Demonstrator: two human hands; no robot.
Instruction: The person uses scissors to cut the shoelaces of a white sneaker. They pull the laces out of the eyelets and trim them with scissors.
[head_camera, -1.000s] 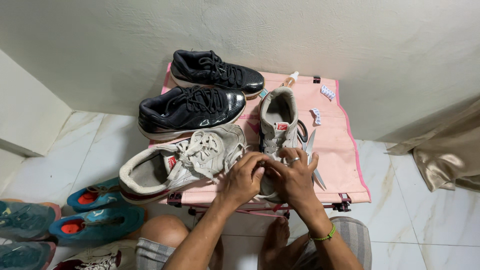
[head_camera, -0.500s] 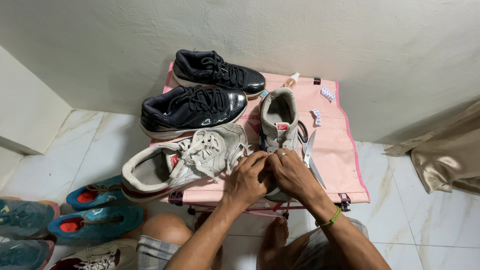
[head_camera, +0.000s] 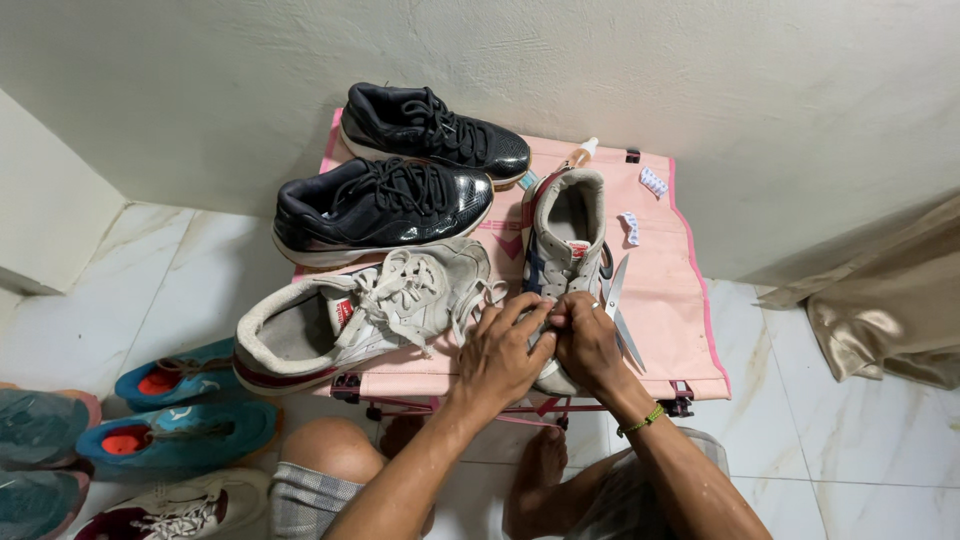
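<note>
Grey sneaker (head_camera: 565, 235) lengthwise, toe under both hands (head_camera: 545, 345)

Two glossy black lace-up sneakers (head_camera: 385, 205) lie on the pink fabric folding table (head_camera: 665, 300). Steel scissors (head_camera: 620, 305) lie nearby. Blue slip-on shoes (head_camera: 185, 435) rest on white marble floor tiles (head_camera: 870, 440).
</note>
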